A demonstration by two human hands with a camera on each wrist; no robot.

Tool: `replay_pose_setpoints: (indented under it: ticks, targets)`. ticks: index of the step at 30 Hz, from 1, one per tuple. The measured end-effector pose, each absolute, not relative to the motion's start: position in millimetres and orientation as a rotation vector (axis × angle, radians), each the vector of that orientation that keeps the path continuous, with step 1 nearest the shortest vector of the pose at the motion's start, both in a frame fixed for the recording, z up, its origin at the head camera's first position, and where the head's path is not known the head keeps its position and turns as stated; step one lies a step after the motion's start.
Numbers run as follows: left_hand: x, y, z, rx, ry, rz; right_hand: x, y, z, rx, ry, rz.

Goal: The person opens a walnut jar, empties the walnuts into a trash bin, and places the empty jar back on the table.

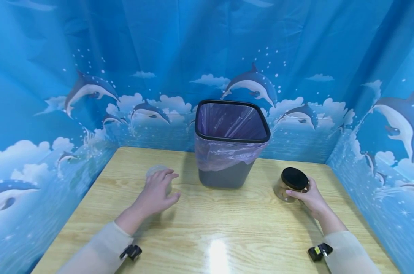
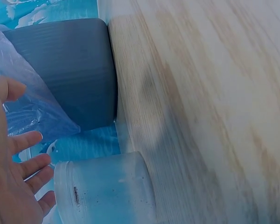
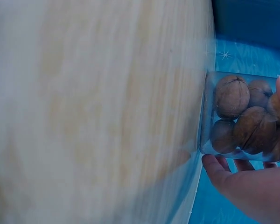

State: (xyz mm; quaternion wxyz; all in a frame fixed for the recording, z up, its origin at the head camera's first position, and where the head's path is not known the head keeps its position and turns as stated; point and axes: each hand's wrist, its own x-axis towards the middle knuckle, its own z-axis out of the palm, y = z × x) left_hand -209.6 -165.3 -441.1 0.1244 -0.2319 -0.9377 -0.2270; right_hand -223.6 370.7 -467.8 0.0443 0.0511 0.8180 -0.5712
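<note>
On the right side of the table, my right hand (image 1: 313, 198) grips a clear jar (image 1: 281, 191) with a black lid (image 1: 294, 178), thumb and fingers on opposite sides. Several brown walnuts (image 3: 254, 130) show through its wall in the right wrist view. To the left, my left hand (image 1: 154, 193) hovers over an upright translucent plastic jar (image 2: 105, 186), its fingers spread. Small dark specks mark that jar's inside; no contents can be made out. In the left wrist view the fingertips are close to its rim, and whether they touch it I cannot tell.
A grey trash bin (image 1: 225, 178) with a black rim and a purple liner bag (image 1: 224, 152) stands at the back middle of the wooden table (image 1: 207, 220), between the two jars. Blue dolphin-print curtain (image 1: 179, 57) encloses the back and sides.
</note>
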Motion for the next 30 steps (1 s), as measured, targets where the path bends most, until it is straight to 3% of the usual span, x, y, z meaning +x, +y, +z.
replay_pose_setpoints:
  ticks: [30]
  targets:
    - [-199.9, -145.5, -448.2, -0.790, -2.676, -0.695, -213.7, 368.8, -463.0, 0.098, 2.522, -1.704]
